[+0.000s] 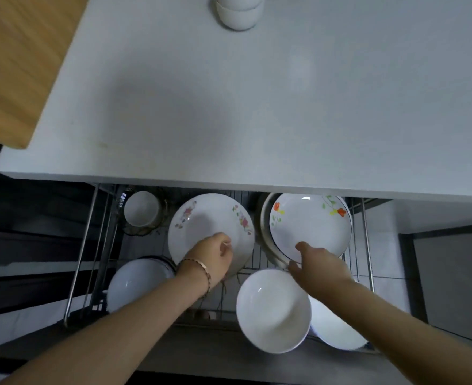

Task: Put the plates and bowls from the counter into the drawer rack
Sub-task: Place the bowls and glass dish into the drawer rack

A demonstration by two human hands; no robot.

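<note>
The wire drawer rack (86, 240) is pulled out under the white counter (257, 107). My left hand (212, 257) grips the near rim of a plate with pink flowers (209, 218) standing in the rack's middle. My right hand (312, 265) holds the near rim of a plate with orange flowers (309, 220), which lies on top of other plates at the right. A large white bowl (273, 309) sits in the rack's front. Two stacked white bowls (239, 12) stand at the counter's far edge.
A small white bowl (141, 208) sits at the rack's back left, a white plate (137, 282) at its front left, another white dish (334, 329) at the front right. A wooden board (15, 65) lies at the counter's left.
</note>
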